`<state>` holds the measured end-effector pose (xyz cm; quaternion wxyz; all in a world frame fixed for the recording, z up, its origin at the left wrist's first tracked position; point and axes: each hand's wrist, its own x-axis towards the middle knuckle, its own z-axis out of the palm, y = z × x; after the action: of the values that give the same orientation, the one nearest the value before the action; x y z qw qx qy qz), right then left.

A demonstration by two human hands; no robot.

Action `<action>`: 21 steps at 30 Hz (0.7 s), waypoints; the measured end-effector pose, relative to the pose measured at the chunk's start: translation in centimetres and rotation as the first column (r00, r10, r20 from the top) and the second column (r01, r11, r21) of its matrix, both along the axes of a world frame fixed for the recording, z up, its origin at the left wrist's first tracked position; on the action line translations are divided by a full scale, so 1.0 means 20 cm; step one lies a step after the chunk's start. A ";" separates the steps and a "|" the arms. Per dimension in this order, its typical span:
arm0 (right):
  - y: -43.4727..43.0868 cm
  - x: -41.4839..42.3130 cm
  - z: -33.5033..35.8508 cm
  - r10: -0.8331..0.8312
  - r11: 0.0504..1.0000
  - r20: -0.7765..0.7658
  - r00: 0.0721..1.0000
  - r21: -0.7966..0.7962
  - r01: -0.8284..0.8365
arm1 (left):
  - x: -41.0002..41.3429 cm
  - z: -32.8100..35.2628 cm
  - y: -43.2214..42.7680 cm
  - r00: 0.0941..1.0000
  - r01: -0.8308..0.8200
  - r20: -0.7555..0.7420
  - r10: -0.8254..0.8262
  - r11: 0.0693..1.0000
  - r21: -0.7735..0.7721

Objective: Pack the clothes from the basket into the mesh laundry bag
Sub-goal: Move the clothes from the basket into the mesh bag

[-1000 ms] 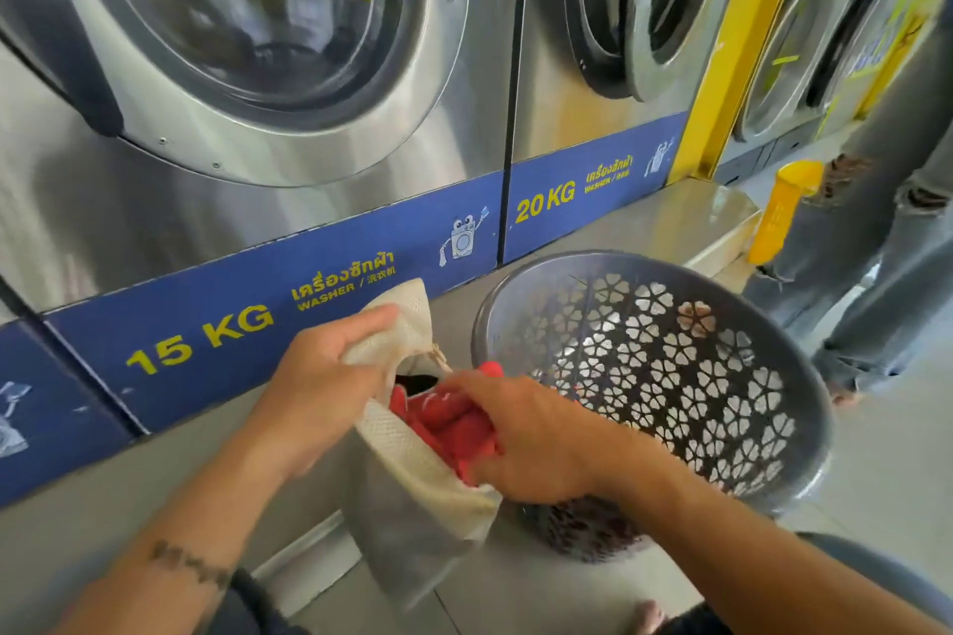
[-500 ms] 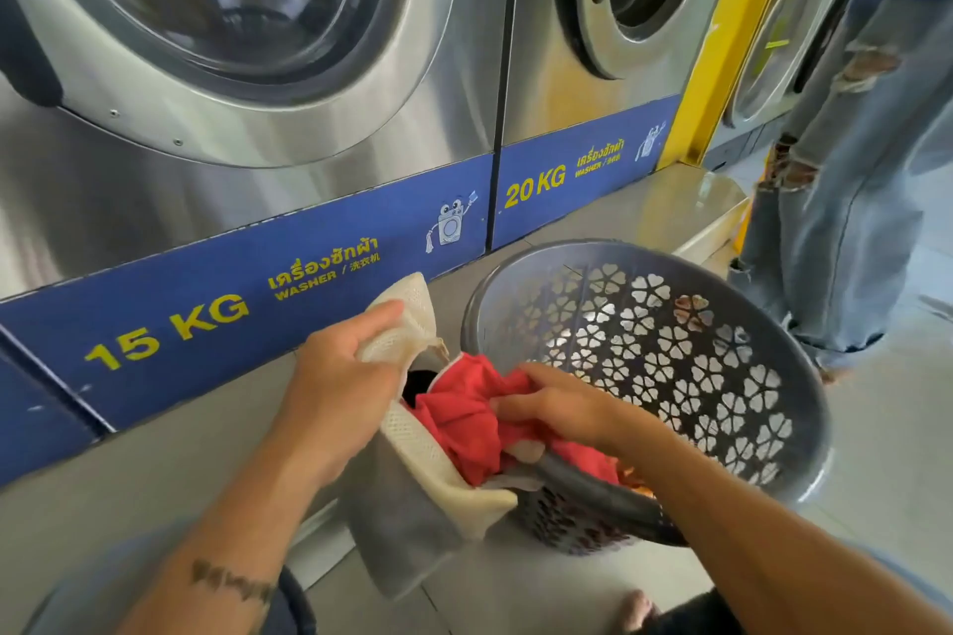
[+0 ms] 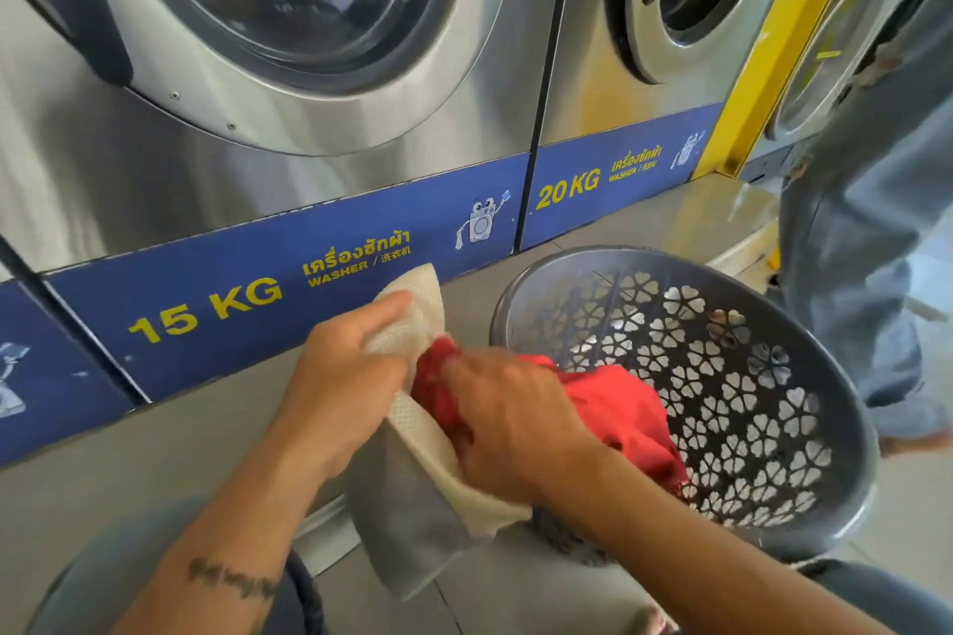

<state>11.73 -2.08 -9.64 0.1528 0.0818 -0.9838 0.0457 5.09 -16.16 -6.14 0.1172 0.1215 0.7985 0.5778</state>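
1. The left hand (image 3: 340, 376) is pinching the top rim of the mesh laundry bag (image 3: 412, 309). Its fingers are curled round a fold of the mesh, holding the mouth open in the air above the floor, in front of the 15 KG washer (image 3: 258, 41).
2. The bag is hanging limp. It looks light and floppy, and the mouth will probably be sagging shut wherever nobody is holding it, so the rim is the place to grip.
3. The red garment (image 3: 619, 407) is lying partly in the bag's mouth and partly trailing over the basket's near rim. It looks soft, light and bunchy, and is likely to be slipping back out unless it is pushed deep.
4. The right hand (image 3: 510, 423) is bearing down on the garment at the bag's mouth, with its fingers bent into the cloth and their tips hidden.
5. The basket (image 3: 722, 376) is resting tilted on the floor, touching the bag. What is lying at its bottom cannot be told.
6. Another person's jeans (image 3: 866, 273) are standing at the right edge.
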 end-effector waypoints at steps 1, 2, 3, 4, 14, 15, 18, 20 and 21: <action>-0.01 0.00 -0.02 0.110 0.994 0.136 0.985 -0.041 -0.106 | 0.00 0.01 -0.01 1.000 -0.007 0.008 0.007 1.000 0.011; 0.00 0.00 -0.01 0.201 0.973 0.249 0.947 -0.159 -0.165 | 0.00 0.02 -0.02 1.000 -0.013 0.013 0.013 1.000 0.011; 0.02 -0.01 0.02 0.257 0.944 0.320 0.912 -0.287 -0.166 | 0.00 0.01 -0.02 1.000 -0.016 0.008 0.016 1.000 0.000; 0.06 -0.01 0.06 0.271 0.910 0.352 0.896 -0.398 -0.120 | 0.00 0.00 -0.03 1.000 -0.022 0.001 0.022 1.000 -0.021; 0.44 -0.05 -0.16 -0.196 0.638 0.625 0.755 -0.503 0.583 | -0.01 -0.04 -0.02 0.999 -0.047 -0.005 0.047 0.997 -0.062; 0.45 -0.04 -0.17 -0.043 0.482 0.678 0.734 -0.629 0.610 | -0.01 -0.05 -0.01 0.999 -0.045 -0.009 0.044 0.998 -0.053; 0.46 -0.03 -0.20 0.208 0.173 0.632 0.747 -0.775 0.608 | 0.00 -0.06 0.00 0.999 -0.032 -0.013 0.031 0.998 -0.045; 0.45 -0.03 -0.20 0.112 0.276 0.610 0.784 -0.777 0.565 | 0.00 -0.06 0.01 0.999 -0.029 -0.030 0.027 0.998 -0.053; 0.43 -0.04 -0.18 0.044 0.367 0.593 0.804 -0.758 0.539 | 0.01 -0.07 0.01 0.999 -0.028 -0.039 0.025 0.998 -0.062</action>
<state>10.98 6.55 -13.32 -0.0948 -0.1867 -0.7983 0.5648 5.24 -15.91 -7.46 0.0979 0.1182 0.8197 0.5518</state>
